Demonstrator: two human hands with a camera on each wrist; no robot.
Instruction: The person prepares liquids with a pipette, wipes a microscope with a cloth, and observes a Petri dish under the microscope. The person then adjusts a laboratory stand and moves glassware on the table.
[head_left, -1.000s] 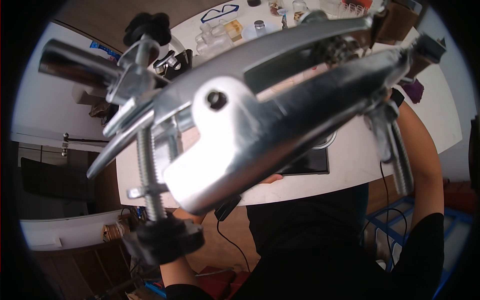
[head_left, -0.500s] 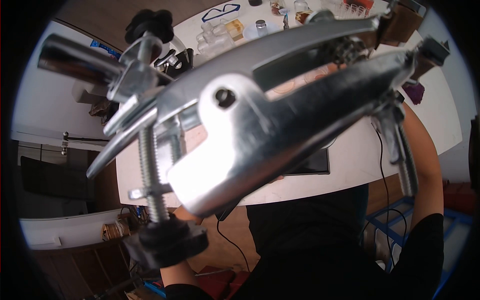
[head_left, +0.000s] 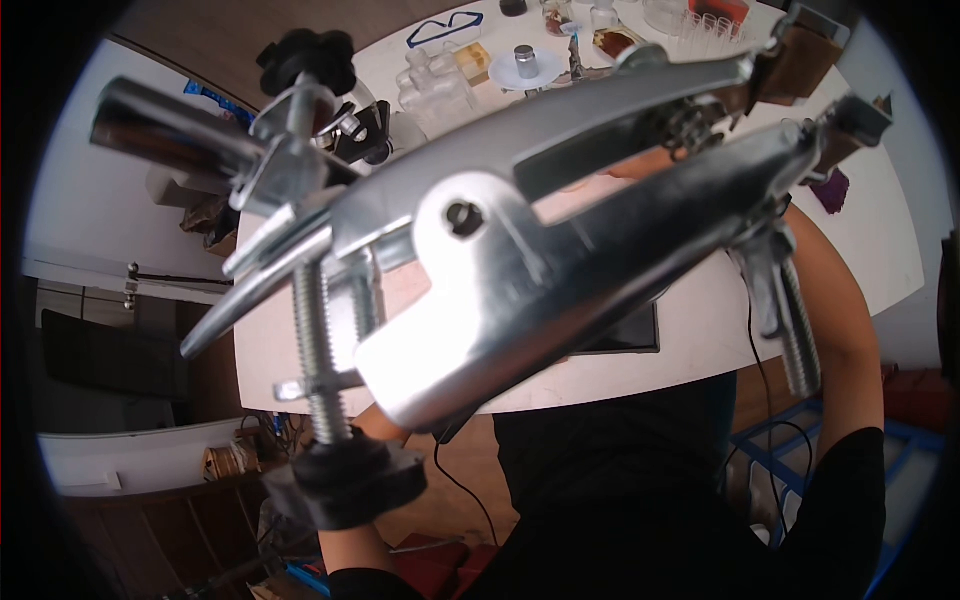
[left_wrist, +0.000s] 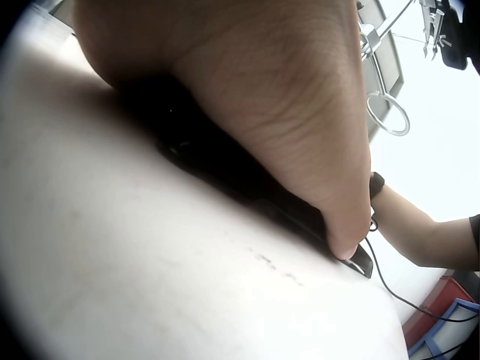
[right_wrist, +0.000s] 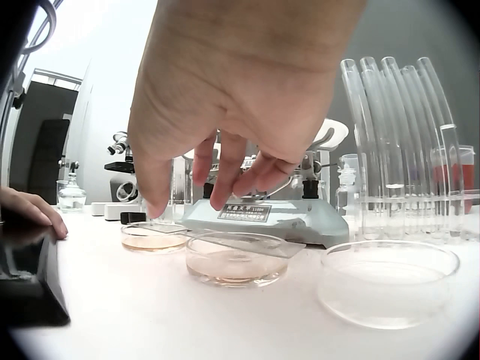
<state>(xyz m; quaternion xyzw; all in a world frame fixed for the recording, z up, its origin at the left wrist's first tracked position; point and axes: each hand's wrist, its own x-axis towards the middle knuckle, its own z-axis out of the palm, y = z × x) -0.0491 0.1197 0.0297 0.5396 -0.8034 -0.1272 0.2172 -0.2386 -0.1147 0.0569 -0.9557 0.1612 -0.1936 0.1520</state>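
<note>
In the right wrist view my right hand (right_wrist: 240, 97) hangs over petri dishes, its fingers loosely bent downward and apart. Beneath it a clear glass plate (right_wrist: 259, 244) lies across a petri dish (right_wrist: 236, 270) with pale amber content; a similar dish (right_wrist: 146, 241) stands behind the thumb. An uncovered clear dish (right_wrist: 386, 300) is to the right. My left hand (left_wrist: 277, 97) rests at a flat black base (left_wrist: 232, 169), with fingers (right_wrist: 34, 210) laid out beside it. A large metal clamp (head_left: 560, 240) hides most of both hands in the head view.
Behind the dishes stand a pale blue balance (right_wrist: 266, 217) and a rack of test tubes (right_wrist: 401, 142). A microscope (right_wrist: 120, 154) is at the back left. Safety goggles (head_left: 445, 28), clear bottles (head_left: 435, 90) and a white dish (head_left: 525, 70) occupy the table's far side.
More of my right hand shows through the gap in the clamp, further left over the dishes. The clamp has shifted slightly right in the head view, and my left fingertips are now hidden behind it.
</note>
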